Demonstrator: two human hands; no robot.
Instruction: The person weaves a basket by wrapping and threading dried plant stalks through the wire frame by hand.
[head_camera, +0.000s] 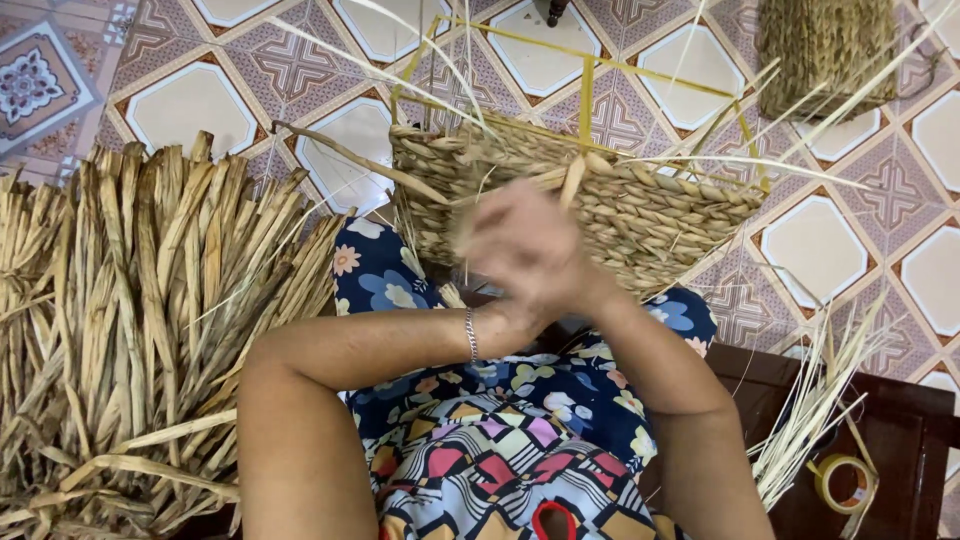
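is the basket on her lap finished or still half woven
Half woven. The basket has braided straw only on its lower part; the yellow wire frame above stands bare, loose strands poking out. Both blurred hands work at its rim.

Two hands, left hand (505, 300) and right hand (525, 245), are showing, blurred together. One half-woven basket (640, 215) on one yellow wire frame (585, 95) is lying before them; one finished basket (825, 55), one heap of dried leaves (140, 320), one tape roll (843, 483) and one bracelet (471, 335) are showing.

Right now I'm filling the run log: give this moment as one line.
hands: together, blurred, at half-woven basket | basket: on yellow frame | dried-leaf pile: person's left | tape roll: right
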